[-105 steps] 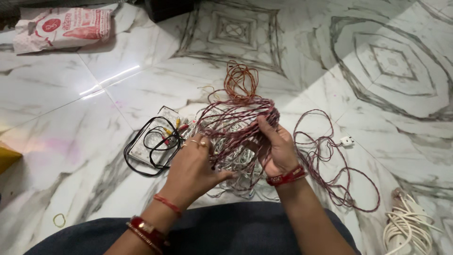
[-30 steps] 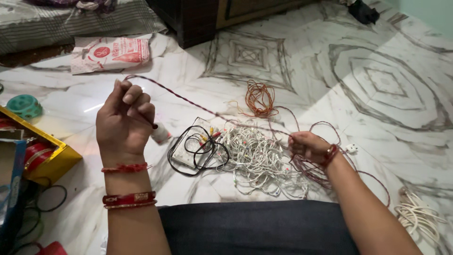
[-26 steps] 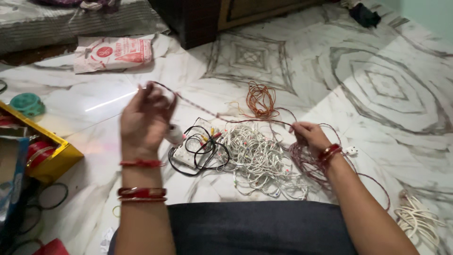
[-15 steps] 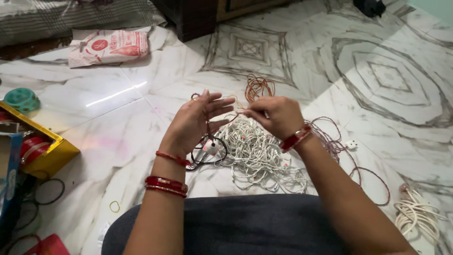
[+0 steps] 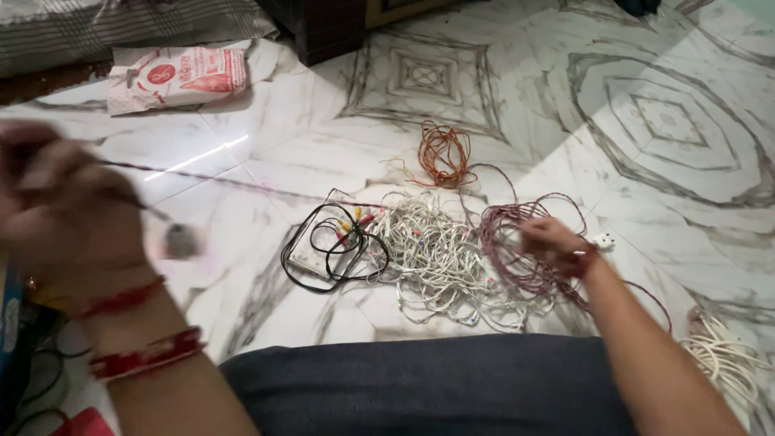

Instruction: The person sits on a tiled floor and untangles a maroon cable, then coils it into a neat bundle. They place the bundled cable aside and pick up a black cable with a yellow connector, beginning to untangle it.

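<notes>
Red twisted wire (image 5: 517,242) is what you hold. Your left hand (image 5: 69,214), blurry and far out to the side, looks shut on one end, with the wire stretched tight. Your right hand (image 5: 553,242) grips the loops on the floor (image 5: 670,202). You seem to be pulling it straight; next it needs gentle pulls through the knots. Beside it lie white string lights (image 5: 436,254), a black cable (image 5: 323,250) and an orange coil (image 5: 440,153). The floor is shiny marble.

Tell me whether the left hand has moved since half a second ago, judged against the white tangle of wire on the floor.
Yes. The left hand has swung out leftward, away from the white tangle of wire, drawing the thin red twisted wire taut; it is motion-blurred.
</notes>
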